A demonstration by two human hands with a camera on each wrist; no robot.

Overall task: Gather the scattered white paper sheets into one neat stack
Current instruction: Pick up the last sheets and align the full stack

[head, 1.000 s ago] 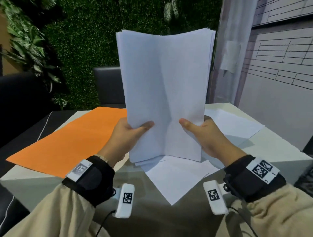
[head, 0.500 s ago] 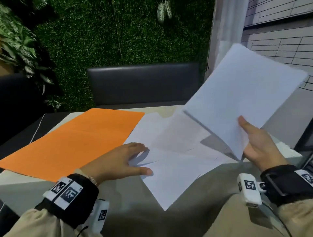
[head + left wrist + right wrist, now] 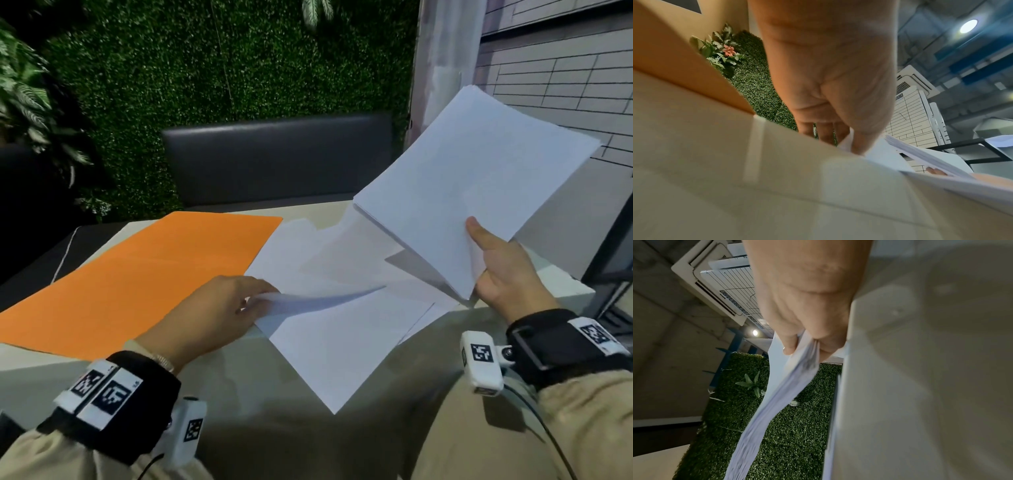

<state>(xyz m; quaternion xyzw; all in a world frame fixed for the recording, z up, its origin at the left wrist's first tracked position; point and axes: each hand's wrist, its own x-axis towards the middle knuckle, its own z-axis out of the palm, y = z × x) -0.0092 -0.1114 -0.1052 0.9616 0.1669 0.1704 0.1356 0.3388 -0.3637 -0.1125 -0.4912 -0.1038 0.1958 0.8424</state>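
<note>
My right hand [image 3: 493, 263] grips a thick stack of white sheets [image 3: 476, 185] by its lower corner and holds it tilted in the air above the table's right side. In the right wrist view the stack [image 3: 777, 394] is pinched between thumb and fingers [image 3: 791, 344]. Several loose white sheets [image 3: 342, 274] lie overlapping on the table. My left hand [image 3: 236, 305] pinches the near left corner of one loose sheet [image 3: 318, 298] and lifts it a little off the largest sheet [image 3: 342, 346]. The left wrist view shows fingers [image 3: 857, 142] on a paper edge.
A large orange sheet [image 3: 137, 281] covers the left of the pale table [image 3: 260, 394]. A dark padded bench back [image 3: 277, 154] stands behind the table before a green hedge wall. A brick-pattern wall [image 3: 565, 68] is at the right.
A second ago both hands held the stack upright. My right hand has carried it to the right alone; my left hand dropped to the loose sheets and has now lifted one sheet's corner.
</note>
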